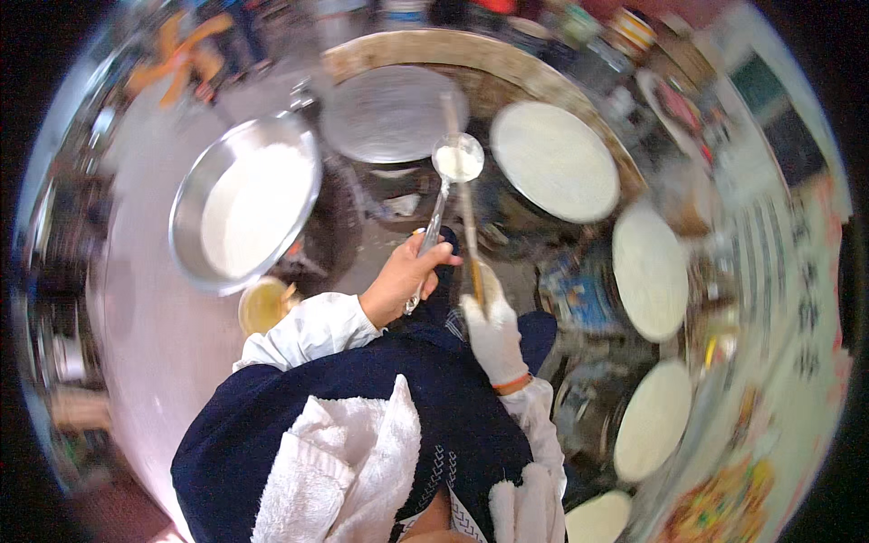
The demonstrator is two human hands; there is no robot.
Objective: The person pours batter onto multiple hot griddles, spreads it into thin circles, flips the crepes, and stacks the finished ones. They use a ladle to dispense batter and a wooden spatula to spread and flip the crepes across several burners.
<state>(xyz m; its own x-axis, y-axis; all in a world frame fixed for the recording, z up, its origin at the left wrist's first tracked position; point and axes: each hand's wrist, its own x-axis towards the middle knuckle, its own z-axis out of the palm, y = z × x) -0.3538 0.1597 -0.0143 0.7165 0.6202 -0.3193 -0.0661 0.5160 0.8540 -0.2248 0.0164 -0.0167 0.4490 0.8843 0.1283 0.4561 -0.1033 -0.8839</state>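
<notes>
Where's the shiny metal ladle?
In the head view, the ladle is near the middle, in the bare left hand, its handle left of the thin wooden stick.

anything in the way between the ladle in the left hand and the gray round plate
Yes, in this view: the wooden stick in the right hand crosses the ladle and overlaps the gray plate near its right edge. Blur hides whether it touches either. Nothing else visible stands between.

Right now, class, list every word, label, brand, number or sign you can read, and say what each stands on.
Pale banner at far right: dark characters, too blurred to read.
Blue-and-white item right of centre: any lettering too blurred to tell.
Nothing else readable.
</notes>
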